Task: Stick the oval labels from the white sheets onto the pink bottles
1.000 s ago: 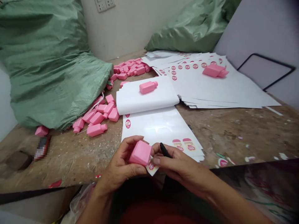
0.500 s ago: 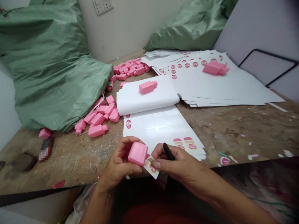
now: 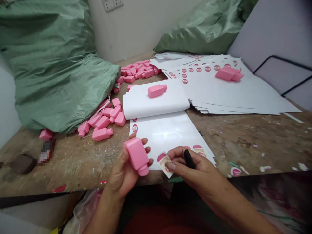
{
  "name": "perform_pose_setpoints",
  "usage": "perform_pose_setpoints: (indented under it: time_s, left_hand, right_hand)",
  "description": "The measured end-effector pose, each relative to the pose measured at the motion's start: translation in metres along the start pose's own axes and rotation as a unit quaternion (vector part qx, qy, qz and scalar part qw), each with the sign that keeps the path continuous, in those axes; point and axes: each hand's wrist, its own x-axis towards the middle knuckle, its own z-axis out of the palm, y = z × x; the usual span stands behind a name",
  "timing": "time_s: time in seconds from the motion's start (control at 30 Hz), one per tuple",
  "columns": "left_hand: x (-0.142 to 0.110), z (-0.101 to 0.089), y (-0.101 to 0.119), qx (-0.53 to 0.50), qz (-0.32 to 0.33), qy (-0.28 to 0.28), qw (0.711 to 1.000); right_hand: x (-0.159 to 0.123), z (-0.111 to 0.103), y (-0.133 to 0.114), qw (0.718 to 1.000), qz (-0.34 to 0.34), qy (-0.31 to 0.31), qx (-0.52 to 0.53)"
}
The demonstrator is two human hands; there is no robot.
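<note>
Left hand (image 3: 126, 169) has turned the pink bottle (image 3: 136, 155) since a moment ago — flat base faced the camera then, now a broad side shows, neck pointing down toward the person. Fingers closed around it, just above the desk (image 3: 243, 136) edge. Right hand (image 3: 192, 165) pinches a peeled label sticker (image 3: 165, 162) between thumb and fingertips, a black pen-like tool (image 3: 188, 158) tucked in the same hand. Sticker now sits apart from the bottle, beside it over the sticker sheet (image 3: 168, 133) — label looks not yet stuck.

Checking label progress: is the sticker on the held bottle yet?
Not yet. The sticker hangs from the right hand, apart from the bottle.
</note>
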Motion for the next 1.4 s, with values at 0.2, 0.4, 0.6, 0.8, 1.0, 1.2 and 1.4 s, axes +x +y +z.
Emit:
perform_pose_setpoints:
  time_s: [0.2,0.4,0.6,0.8,1.0,1.2,1.4]
  left_hand:
    - [-0.013,0.005,-0.008,0.062,-0.043,-0.011,0.997]
    - [-0.034,-0.006,0.004,0.358,-0.049,-0.133,0.923]
    - [-0.029,0.006,-0.001,0.271,-0.065,-0.101,0.955]
    - [-0.029,0.01,-0.001,0.148,-0.14,-0.041,0.978]
    - [-0.03,0.012,-0.001,0.199,-0.09,-0.014,0.976]
    - [-0.014,0.019,-0.014,0.066,-0.041,0.036,0.996]
    - [-0.004,0.024,-0.028,-0.088,-0.09,0.018,0.992]
  right_hand:
    - [0.002,-0.001,0.003,1.0,0.007,0.025,-0.012]
    - [0.005,-0.002,0.005,0.999,-0.017,0.037,-0.02]
    - [0.006,-0.001,0.008,1.0,-0.009,0.027,0.0]
    - [0.008,0.002,0.008,0.999,-0.02,0.039,-0.007]
    - [0.007,-0.001,0.009,0.997,-0.036,0.061,-0.039]
    - [-0.008,0.002,-0.005,0.994,-0.005,0.108,0.014]
    - [-0.021,0.012,-0.006,0.999,0.023,0.013,0.025]
